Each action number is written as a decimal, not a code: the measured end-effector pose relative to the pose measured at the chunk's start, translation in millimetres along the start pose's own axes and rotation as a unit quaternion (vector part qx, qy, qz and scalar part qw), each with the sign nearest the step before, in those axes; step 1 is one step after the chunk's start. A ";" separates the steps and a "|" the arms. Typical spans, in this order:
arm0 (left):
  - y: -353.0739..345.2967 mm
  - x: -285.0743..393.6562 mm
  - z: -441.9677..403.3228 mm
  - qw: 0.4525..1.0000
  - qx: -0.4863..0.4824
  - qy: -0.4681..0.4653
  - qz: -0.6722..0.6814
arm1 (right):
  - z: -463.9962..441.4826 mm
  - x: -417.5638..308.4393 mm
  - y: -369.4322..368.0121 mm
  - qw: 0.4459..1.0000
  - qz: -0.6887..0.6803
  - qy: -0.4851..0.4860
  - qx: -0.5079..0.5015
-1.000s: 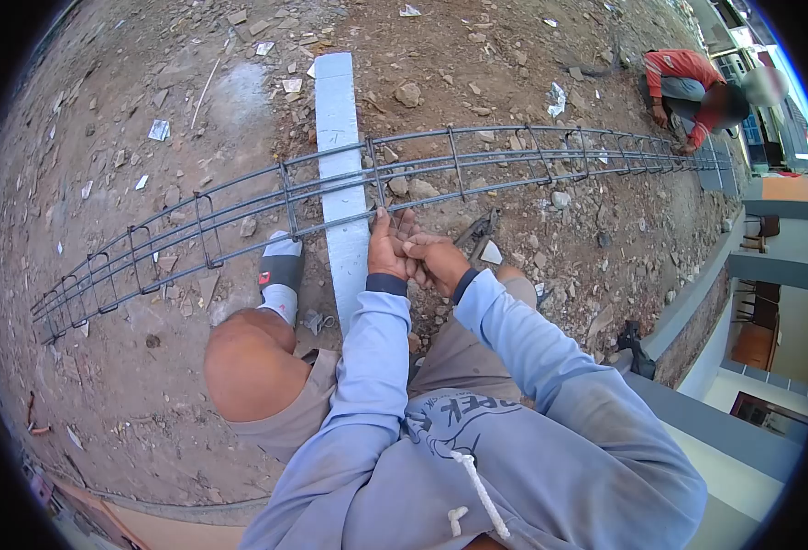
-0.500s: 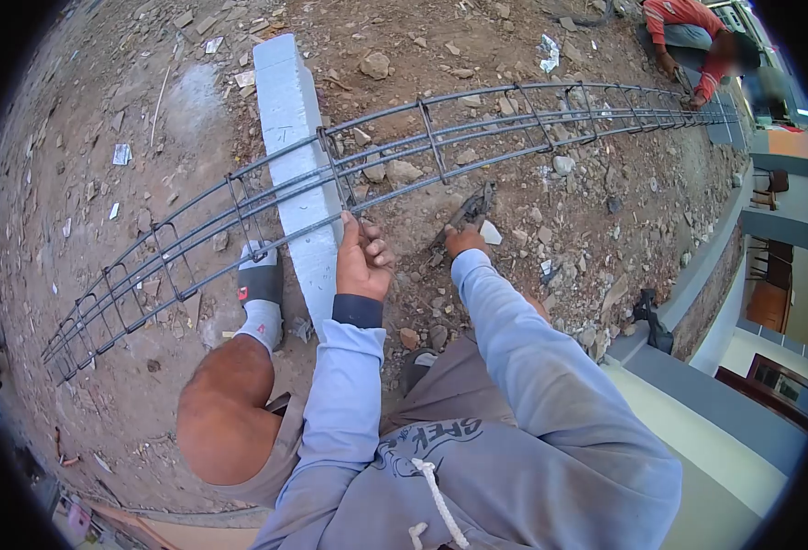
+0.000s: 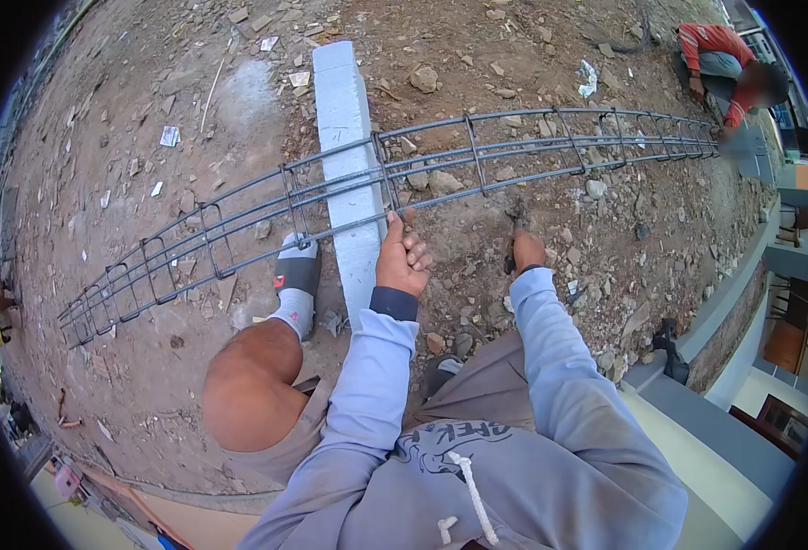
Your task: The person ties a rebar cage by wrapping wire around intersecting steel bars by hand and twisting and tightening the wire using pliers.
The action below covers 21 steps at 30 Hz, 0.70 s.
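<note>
A long rebar cage (image 3: 294,194) of thin bars and square stirrups lies across a pale, block-like beam (image 3: 347,119). My left hand (image 3: 402,258) is closed, thumb and forefinger pinched at the cage's near bar, beside a stirrup just right of the beam. Whether a thin wire is also between those fingers cannot be seen. To the right, my right hand (image 3: 527,249) is wrapped round a dark pincer-like tool (image 3: 516,216). Its head points away from me, over the dirt and apart from the cage; most of its handles are hidden by my fingers.
Another person in a red sleeve (image 3: 708,44) crouches at the cage's far right end. Stones and rubble (image 3: 445,183) cover the ground. My sandalled foot (image 3: 298,270) stands left of the beam. A raised ledge (image 3: 706,321) borders the right side.
The view has shifted, so the scene sits further right and lower. My right hand has turned the tool more upright, away from its slanted pose. The left hand stays at the same bar.
</note>
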<state>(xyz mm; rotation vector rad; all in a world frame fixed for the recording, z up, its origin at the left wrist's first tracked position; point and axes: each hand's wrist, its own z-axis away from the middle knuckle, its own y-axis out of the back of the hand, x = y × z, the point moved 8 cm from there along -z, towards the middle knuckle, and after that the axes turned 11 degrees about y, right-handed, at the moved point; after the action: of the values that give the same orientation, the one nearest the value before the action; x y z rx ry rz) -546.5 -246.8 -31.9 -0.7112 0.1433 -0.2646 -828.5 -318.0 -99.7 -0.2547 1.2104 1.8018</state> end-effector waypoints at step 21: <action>14.4 -4.1 -19.1 0.996 0.029 -0.080 -0.035 | 188.7 -165.2 8.1 0.877 -0.130 0.121 -0.446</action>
<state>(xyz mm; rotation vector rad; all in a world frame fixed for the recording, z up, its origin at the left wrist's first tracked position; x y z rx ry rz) -551.9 -247.1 -55.6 -0.6773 -0.0417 -0.2755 -686.3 -259.4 98.6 -1.1371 0.3725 2.0035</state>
